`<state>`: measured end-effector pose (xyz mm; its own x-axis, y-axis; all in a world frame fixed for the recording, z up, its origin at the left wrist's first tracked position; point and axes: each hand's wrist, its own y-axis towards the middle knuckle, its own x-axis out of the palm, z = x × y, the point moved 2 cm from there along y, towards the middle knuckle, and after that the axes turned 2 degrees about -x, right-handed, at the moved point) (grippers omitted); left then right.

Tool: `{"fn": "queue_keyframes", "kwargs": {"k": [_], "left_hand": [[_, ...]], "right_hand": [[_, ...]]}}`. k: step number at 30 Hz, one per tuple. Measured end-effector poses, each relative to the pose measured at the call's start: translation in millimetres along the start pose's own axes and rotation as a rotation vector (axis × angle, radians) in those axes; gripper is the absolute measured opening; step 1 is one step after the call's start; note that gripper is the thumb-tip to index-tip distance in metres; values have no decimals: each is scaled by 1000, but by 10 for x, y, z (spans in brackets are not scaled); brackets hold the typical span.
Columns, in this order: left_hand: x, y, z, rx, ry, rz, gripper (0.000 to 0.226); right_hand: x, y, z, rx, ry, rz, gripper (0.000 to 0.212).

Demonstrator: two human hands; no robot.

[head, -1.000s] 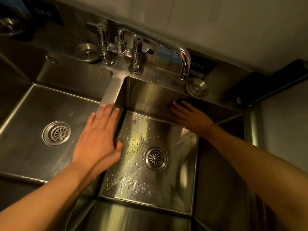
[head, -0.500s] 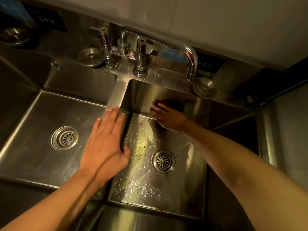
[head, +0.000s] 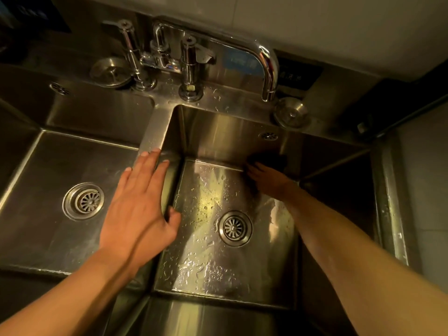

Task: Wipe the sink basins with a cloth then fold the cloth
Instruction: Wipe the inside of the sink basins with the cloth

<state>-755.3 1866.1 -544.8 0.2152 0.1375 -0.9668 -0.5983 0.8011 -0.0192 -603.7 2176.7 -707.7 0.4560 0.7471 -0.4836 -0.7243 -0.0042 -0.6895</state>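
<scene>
Two basins side by side, split by a narrow divider (head: 157,132). Left hand (head: 138,209) flat on that divider, fingers straight and close together, thumb hooked over the edge into the right basin (head: 218,267). Right hand (head: 269,180) deep in the right basin, pressing a dark cloth (head: 269,158) against the back wall near the far right corner, just under the overflow hole (head: 268,135). Open wet floor around the drain (head: 234,228); left basin (head: 48,170) free, its own drain (head: 83,201) uncovered. Spout (head: 264,64) overhanging the rear rim above the cloth.

Half a second ago, cloth and right hand nearer the back wall's middle; now shifted right. Left hand unmoved.

Right fingers dim and merged with the cloth; cannot tell whether flat or curled. Cloth mostly in shadow, outline vague. Both forearms cut off at the frame bottom.
</scene>
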Motion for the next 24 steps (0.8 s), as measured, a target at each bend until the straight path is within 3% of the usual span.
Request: {"fn": "queue_keyframes", "kwargs": {"k": [4,8,10,12,16,19,22,24], "left_hand": [[10,-4,-2,2,1,15,88],[-23,-8,15,4,14,-3,87],[-49,-11,26,2,15,-19,86],[-75,-20,37,-12,6,-33,86],[-108,-27,55,-37,-28,-58,85],[-120,-31,58,-38,-52,-54,80],[-114,-21,60,-38,-58,-53,76],[-107,-25,53,-40,-67,-46,75]], "right_hand": [[480,-584,-85,42,103,-269,41],[360,-638,-134,209,348,-287,49],[114,-528,-120,390,633,-166,51],[-140,-364,-78,560,986,88,59],[-610,-54,-18,677,1909,580,49],[-829,184,-56,790,2377,547,50],[-959,380,-218,881,2213,633,52],[-1000,514,-363,823,2062,511,63]]}}
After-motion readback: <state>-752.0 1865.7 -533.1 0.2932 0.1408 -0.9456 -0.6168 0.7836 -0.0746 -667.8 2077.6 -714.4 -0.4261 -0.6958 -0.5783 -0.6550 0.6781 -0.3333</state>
